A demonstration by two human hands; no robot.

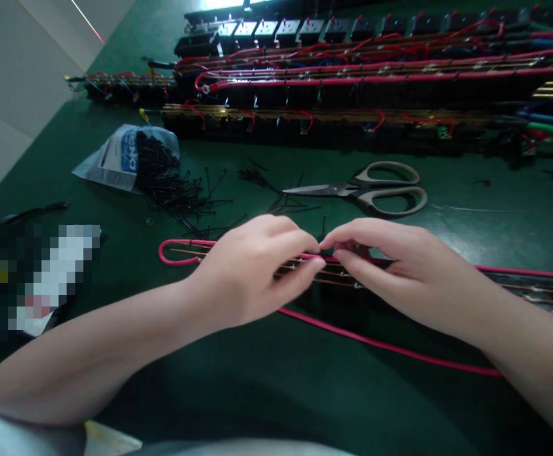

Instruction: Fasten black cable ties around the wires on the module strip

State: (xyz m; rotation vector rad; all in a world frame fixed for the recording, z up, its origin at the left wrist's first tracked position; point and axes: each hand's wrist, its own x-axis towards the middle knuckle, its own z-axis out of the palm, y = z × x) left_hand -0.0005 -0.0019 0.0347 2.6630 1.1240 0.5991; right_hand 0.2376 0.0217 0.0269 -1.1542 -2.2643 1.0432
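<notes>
My left hand (pixel 252 269) and my right hand (pixel 390 263) meet fingertip to fingertip over a long black strip assembly (pixel 518 294) with brass rails, lying across the green table (pixel 266 380). A red wire (pixel 362 339) loops round the strip's left end and runs under both hands. Both hands are closed in a pinch at the strip's top edge, where a thin black cable tie (pixel 324 227) sticks up just above the fingertips. What the fingers grip is hidden.
Scissors (pixel 366 189) lie just beyond my hands. A plastic bag (pixel 119 155) spills loose black cable ties (pixel 176 190) at the left. Stacked finished strips with red wires (pixel 352 82) fill the back of the table. A black bundle (pixel 0 253) sits at the left edge.
</notes>
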